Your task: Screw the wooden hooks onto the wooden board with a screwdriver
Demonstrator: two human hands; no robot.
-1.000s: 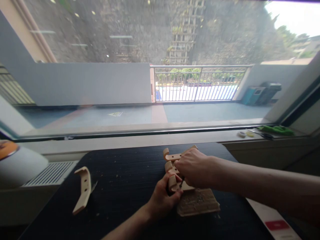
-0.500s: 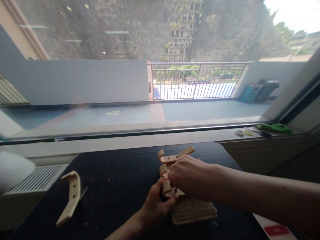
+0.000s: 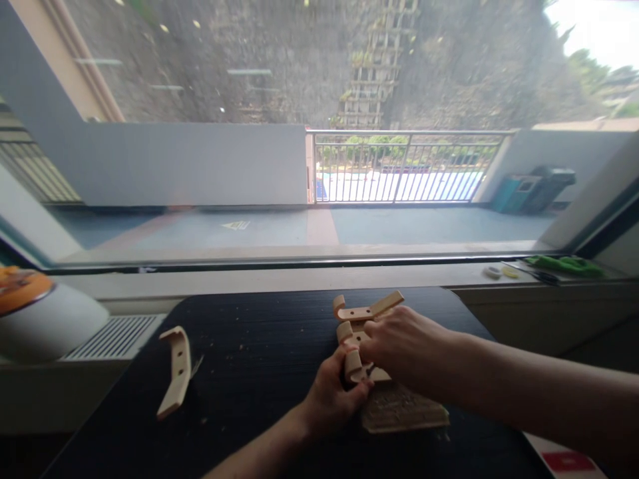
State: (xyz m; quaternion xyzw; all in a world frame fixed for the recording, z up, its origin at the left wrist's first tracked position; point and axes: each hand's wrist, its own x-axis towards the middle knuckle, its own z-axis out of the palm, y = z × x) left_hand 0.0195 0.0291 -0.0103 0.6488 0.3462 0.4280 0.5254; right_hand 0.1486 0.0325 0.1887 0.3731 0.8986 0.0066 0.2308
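Observation:
My left hand (image 3: 337, 386) is closed around the nearest wooden hook (image 3: 353, 361), fingers behind its curl and thumb on its near side. Over that hook my right hand (image 3: 392, 339) is bent into a fist. A thin dark tip shows below the fist, by a hole in the wood; whatever the fingers hold is hidden. Just beyond sits a second wooden hook (image 3: 344, 331), partly covered by the right hand. A third hook (image 3: 358, 313), with two holes, lies farthest back. The hooks are beside or on a rough brown block (image 3: 407, 409), whose far part is hidden.
A loose wooden hook (image 3: 180, 366) lies on the black table (image 3: 259, 372) at left, with thin pieces beside it. On the windowsill are tape rolls (image 3: 493, 273), scissors (image 3: 544, 277) and a green cloth (image 3: 566, 266). A white pot (image 3: 64, 319) stands at left.
The view has shifted, so everything sits further right in the picture and more of the pot shows. Both hands keep their places at the hooks; the right fist has turned slightly.

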